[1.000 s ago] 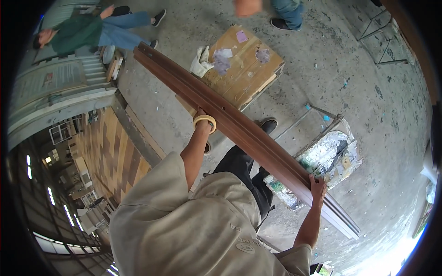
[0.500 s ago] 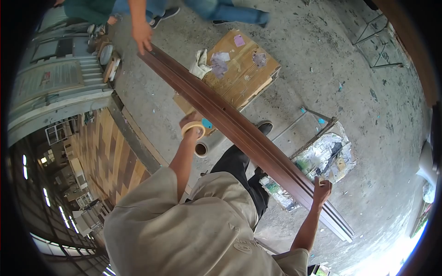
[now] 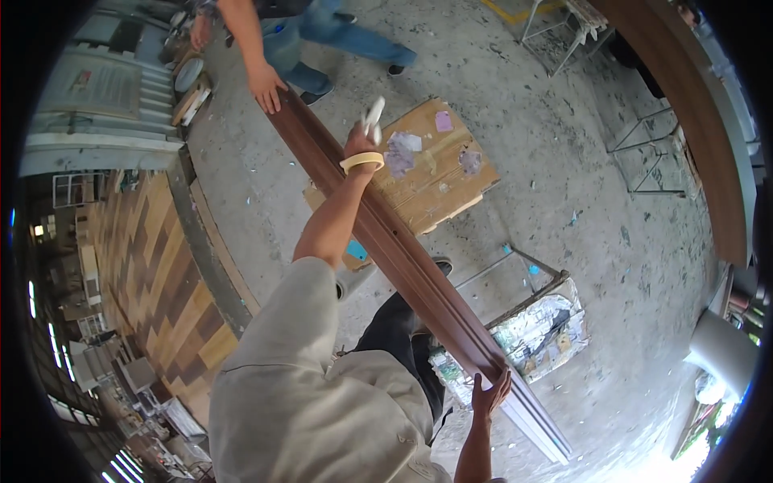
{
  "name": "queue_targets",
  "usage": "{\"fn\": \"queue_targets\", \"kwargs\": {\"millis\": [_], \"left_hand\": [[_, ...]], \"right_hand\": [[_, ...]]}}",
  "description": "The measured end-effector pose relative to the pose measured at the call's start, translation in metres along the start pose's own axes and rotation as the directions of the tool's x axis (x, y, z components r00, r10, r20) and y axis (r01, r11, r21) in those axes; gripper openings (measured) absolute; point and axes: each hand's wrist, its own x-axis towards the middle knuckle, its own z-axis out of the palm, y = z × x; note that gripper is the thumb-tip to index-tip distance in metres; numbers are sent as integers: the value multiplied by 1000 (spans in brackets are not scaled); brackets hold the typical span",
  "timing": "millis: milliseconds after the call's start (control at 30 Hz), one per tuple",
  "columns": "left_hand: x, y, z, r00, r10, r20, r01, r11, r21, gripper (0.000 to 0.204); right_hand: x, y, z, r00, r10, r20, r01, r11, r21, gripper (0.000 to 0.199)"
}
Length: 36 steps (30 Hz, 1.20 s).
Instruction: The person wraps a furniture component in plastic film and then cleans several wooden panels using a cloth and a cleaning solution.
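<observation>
A long brown moulding [image 3: 403,258] runs from the upper left down to the lower right, with a pale strip along its lower end. My right hand [image 3: 489,394] grips its near end, fingers spread against the edge. My left hand [image 3: 360,141] is raised just above the moulding's upper part. It wears a yellow tape roll [image 3: 361,161] on the wrist, and its fingers close on a small white object [image 3: 374,113]. A co-worker's hand [image 3: 266,84] rests on the moulding's far end.
A cardboard-topped stand [image 3: 439,189] with paper scraps sits under the moulding. A box of crumpled silvery wrapping [image 3: 539,330] lies by my feet. Metal frames [image 3: 644,153] stand to the right, stacked wood panels [image 3: 153,274] to the left, and a brown board [image 3: 692,121] at the far right.
My left hand has left the moulding and risen farther along it, now with the white object. The co-worker has stepped in and laid a hand on the far end.
</observation>
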Motion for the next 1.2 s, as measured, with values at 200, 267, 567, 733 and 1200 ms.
{"fn": "queue_targets", "kwargs": {"millis": [200,267,567,733,1200], "left_hand": [[19,116,-121,989,132,72,-49,739,-672,44],[-19,150,-187,976,199,86,-42,560,-827,51],[-370,57,-200,669,-208,714,547,788,-283,54],[-472,25,-225,471,91,878,236,946,-224,39],[-497,41,-226,548,273,791,40,936,-351,48]], "right_hand": [[-8,1,-20,998,56,-9,-56,998,-43,91],[-10,-4,-25,984,116,-139,-104,990,90,89],[-132,97,-19,880,388,-275,-346,919,190,74],[-48,93,-29,948,82,-307,-61,995,76,68],[8,120,-10,984,-107,141,116,992,-58,43]]}}
